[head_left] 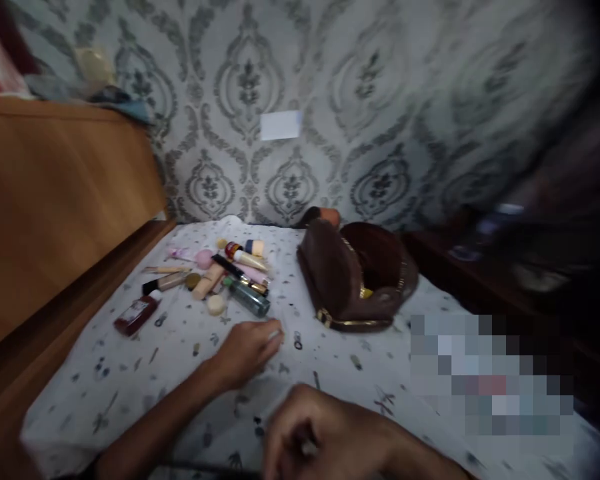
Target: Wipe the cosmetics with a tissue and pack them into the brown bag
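Observation:
My left hand (pixel 250 350) is closed, its fingers curled low over the white printed cloth (pixel 180 380), just in front of the cosmetics. Closer to me, my right hand (pixel 325 423) is curled and blurred, with a pale patch showing between its fingers. I cannot make out what either hand holds, if anything. Nearest the left hand lies a green translucent bottle (pixel 249 298), beside a cream round sponge (pixel 215 305). A brown handbag (pixel 330 273) stands unzipped at the right, with something yellow (pixel 366 293) inside.
Tubes, brushes and a pink sponge (pixel 205 258) lie piled behind the left hand. A dark red bottle (pixel 137 313) rests at the left. A wooden panel (pixel 65 207) borders the left side, and patterned wallpaper (pixel 250 80) rises behind. A pixelated patch hides the right foreground.

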Demonstrator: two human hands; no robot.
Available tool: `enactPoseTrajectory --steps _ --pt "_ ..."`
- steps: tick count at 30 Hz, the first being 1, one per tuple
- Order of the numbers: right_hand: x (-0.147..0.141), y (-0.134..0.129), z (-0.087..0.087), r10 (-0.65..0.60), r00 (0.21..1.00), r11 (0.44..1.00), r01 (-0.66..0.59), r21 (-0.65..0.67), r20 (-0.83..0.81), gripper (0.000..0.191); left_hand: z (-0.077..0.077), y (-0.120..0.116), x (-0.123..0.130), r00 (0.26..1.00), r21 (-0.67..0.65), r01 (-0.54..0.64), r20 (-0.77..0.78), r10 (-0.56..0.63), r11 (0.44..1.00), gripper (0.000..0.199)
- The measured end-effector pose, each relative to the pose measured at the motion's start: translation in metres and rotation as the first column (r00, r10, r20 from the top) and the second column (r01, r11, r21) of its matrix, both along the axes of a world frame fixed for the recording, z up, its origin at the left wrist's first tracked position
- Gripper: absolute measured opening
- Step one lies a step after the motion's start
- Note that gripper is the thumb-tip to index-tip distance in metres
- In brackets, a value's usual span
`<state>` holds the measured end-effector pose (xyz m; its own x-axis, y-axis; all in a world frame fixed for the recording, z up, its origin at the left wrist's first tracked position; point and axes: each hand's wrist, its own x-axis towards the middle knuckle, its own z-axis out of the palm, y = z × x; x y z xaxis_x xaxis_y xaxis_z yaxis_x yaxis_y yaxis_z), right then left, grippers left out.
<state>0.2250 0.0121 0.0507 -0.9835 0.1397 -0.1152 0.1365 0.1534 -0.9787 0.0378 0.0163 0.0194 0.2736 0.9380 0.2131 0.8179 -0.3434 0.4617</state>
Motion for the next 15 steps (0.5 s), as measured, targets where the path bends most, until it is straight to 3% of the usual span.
enactPoseTrajectory --steps 2,4,9,15 --pt "-0.013 0.013 -0.005 -0.095 0.994 0.985 0.087 -0.148 -0.047 0.053 0.003 0.002 -0.015 0.999 0.014 -0.020 0.046 0.019 1.000 0.029" --pt "-0.026 0.022 -0.012 -0.206 0.974 0.948 0.177 -0.264 -0.088 0.053 0.005 0.003 -0.031 0.995 0.027 -0.062 0.075 0.060 0.998 0.032" --pt "-0.051 0.037 -0.034 -0.315 0.939 0.926 0.273 -0.260 -0.140 0.054 0.007 0.008 -0.074 0.967 0.084 -0.247 0.076 0.241 0.965 0.035" --pt "-0.062 0.056 -0.065 -0.452 0.874 0.886 0.419 -0.197 -0.177 0.050 0.019 0.004 -0.117 0.896 0.183 -0.439 0.014 0.444 0.880 0.036"
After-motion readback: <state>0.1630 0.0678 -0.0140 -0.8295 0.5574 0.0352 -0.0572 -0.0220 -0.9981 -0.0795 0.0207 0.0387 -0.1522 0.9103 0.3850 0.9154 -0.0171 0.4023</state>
